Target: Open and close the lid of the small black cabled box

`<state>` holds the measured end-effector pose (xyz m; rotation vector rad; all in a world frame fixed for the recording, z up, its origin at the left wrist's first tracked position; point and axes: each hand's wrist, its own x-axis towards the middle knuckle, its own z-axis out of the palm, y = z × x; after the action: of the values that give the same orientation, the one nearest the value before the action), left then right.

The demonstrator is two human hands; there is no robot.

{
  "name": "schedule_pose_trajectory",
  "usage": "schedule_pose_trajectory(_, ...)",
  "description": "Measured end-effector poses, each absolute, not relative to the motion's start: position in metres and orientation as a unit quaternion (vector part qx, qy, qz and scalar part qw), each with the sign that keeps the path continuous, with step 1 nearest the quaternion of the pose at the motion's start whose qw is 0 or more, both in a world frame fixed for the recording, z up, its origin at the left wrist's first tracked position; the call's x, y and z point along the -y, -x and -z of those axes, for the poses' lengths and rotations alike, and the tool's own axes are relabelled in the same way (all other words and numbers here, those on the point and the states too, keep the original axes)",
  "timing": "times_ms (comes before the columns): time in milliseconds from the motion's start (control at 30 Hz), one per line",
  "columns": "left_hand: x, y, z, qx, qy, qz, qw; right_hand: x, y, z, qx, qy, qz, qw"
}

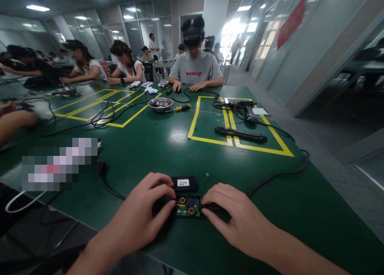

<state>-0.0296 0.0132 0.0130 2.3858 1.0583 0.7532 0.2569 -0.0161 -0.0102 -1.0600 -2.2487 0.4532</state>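
Observation:
A small black case (190,217) lies uncovered on the green table in front of me. Inside it shows a green circuit board (187,212) with copper-coloured coils, a few coloured wires and a clear tubular part. My left hand (147,211) pinches the left end of the case with thumb and forefinger; its fingertips partly cover the wires there. At the opposite end, my right hand (229,213) is closed on a black cable (214,206) where it enters the case. Just behind lies the black case cover (185,183), bearing a white label.
A metal bowl (161,104) and a yellow-black screwdriver (182,108) lie farther back. Yellow tape marks areas around a black tube-shaped tool (241,134) and tangled cables (237,107). A pixelated object (60,165) is at left. Co-workers sit opposite and along the left.

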Motion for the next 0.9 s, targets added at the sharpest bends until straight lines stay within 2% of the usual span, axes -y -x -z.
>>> schedule_pose_trajectory(133,0.0,0.033,-0.009,-0.38,-0.857,-0.252,0.24,0.016,-0.258,0.01,0.841,0.4,-0.189,0.31)
schedule_pose_trajectory(433,-0.008,0.032,-0.01,-0.394,-0.873,-0.21,0.199,0.016,-0.258,0.011,0.851,0.393,-0.148,0.315)
schedule_pose_trajectory(633,-0.007,0.036,-0.019,-0.361,-0.874,-0.235,0.225,0.017,-0.258,0.008,0.847,0.369,-0.15,0.351)
schedule_pose_trajectory(900,-0.011,0.046,-0.017,-0.348,-0.866,-0.245,0.265,0.018,-0.257,0.005,0.849,0.392,-0.158,0.318)
